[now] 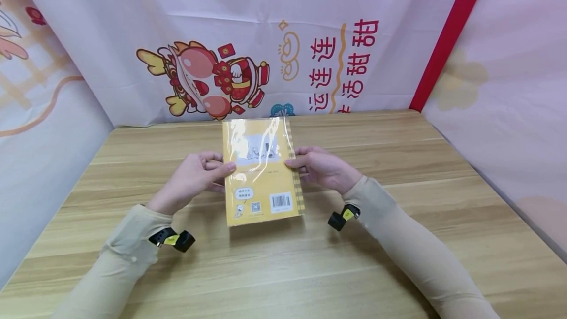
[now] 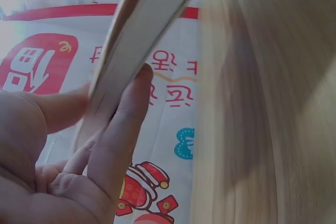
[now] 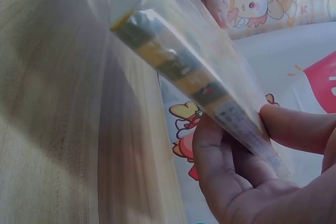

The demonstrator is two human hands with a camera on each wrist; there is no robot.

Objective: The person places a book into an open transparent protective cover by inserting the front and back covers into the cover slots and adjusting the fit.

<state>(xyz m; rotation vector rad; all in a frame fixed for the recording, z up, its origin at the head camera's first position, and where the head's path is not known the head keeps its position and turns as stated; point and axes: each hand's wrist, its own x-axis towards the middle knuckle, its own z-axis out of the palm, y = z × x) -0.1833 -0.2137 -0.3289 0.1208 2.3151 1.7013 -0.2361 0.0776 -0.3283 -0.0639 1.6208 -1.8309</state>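
Note:
A yellow book in a glossy clear cover is held up over the table, its back with a barcode and QR code facing the head camera. My left hand pinches the left edge, thumb on the face and fingers behind. In the left wrist view the page edges of the book lie between thumb and fingers. At the opposite side my right hand grips the spine edge in the same way. The striped spine of the book shows in the right wrist view, with the right hand around its lower part.
A wood-grain table spreads beneath both arms. Behind it hangs a white cloth with red cartoon prints and lettering, and more printed cloth hangs on the right. Each wrist carries a small black camera on a strap.

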